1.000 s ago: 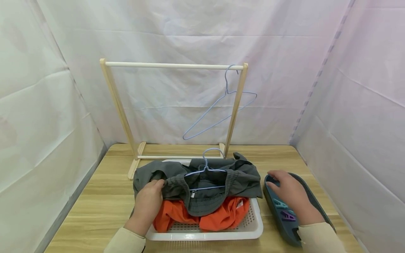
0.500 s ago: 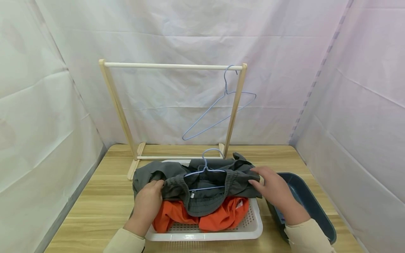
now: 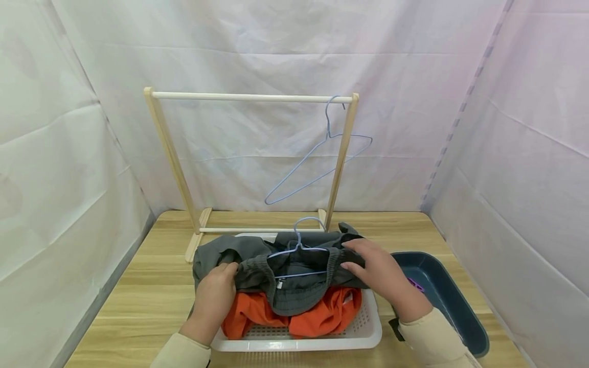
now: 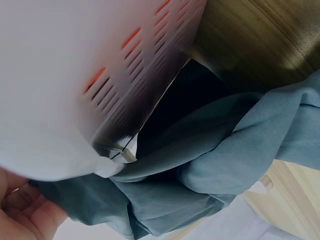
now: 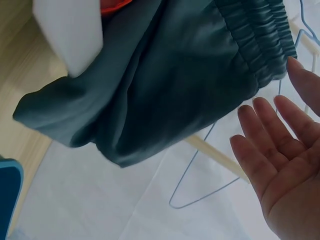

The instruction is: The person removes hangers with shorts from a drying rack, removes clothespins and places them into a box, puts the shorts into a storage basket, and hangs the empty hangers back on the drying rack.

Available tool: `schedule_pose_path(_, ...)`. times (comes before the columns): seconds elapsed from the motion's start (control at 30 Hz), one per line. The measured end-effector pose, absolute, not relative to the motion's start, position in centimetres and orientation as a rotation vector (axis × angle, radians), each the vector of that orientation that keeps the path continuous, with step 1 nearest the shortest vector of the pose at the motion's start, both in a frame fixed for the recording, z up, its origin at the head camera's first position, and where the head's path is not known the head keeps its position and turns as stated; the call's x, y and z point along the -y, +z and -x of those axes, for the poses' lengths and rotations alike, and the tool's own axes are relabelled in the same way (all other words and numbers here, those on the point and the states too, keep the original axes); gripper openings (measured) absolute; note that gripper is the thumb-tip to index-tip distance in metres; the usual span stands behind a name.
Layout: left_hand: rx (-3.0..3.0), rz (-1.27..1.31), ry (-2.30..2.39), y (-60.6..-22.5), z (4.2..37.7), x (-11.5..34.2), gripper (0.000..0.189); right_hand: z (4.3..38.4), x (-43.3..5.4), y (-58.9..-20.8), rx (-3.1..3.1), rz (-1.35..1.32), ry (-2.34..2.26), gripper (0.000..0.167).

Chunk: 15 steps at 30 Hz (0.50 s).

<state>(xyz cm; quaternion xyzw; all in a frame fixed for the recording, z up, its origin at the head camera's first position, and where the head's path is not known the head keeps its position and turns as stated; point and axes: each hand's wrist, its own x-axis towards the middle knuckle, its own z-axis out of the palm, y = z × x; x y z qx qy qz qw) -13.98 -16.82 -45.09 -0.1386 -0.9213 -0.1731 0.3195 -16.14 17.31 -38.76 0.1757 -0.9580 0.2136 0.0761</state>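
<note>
Dark grey pants with a gathered elastic waistband [image 3: 299,301] lie across the white basket in the head view. A light blue wire hanger [image 3: 299,247] sits inside the waistband, its hook pointing up. My left hand [image 3: 216,294] pinches the fabric at the waistband's left end; in the left wrist view its fingers [image 4: 42,215] hold the cloth beside the basket wall. My right hand [image 3: 382,271] is at the waistband's right end. The right wrist view shows its fingers [image 5: 272,125] parted, with nothing between them, thumb right at the elastic edge.
Orange cloth [image 3: 317,317] lies under the pants in the white basket [image 3: 294,345]. A dark blue tray [image 3: 478,337] with a purple clip [image 3: 416,284] stands at the right. Behind is a wooden rack [image 3: 253,96] with another blue hanger [image 3: 294,169] on its bar.
My right hand has moved left from the tray of clips to the right end of the waistband. My left hand keeps its hold on the pants.
</note>
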Motion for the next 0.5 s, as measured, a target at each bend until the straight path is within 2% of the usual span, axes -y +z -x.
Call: schedule_pose_path(0.5,2.42,0.365,-0.462,-45.1,13.9,16.8,0.023,17.4,-15.6,-38.9,2.892,-0.66,0.557,0.049)
